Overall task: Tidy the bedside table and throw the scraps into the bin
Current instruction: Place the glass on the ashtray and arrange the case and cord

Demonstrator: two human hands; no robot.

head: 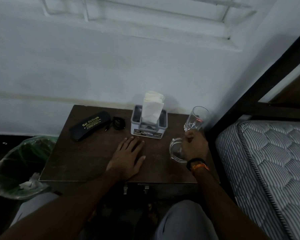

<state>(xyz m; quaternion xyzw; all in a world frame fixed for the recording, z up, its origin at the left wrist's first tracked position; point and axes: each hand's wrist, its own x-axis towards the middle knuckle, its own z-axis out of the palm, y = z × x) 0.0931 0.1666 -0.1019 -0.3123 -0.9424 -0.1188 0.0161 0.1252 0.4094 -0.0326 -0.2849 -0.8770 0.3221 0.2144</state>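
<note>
- A bedroom in a home.
- At the right edge, a bed with a striped mattress (267, 161) and a dark frame (260, 80).
- In the middle, a small brown bedside table (87, 158) against a pale wall (111, 66).
- On top, a tissue holder (149, 123), a black glasses case (90, 125), a drinking glass (196, 118).
- At lower left, a bin (22, 167) with a green bag and crumpled paper inside.

One glass (196, 119), perhaps one ashtray (176, 149)
</note>
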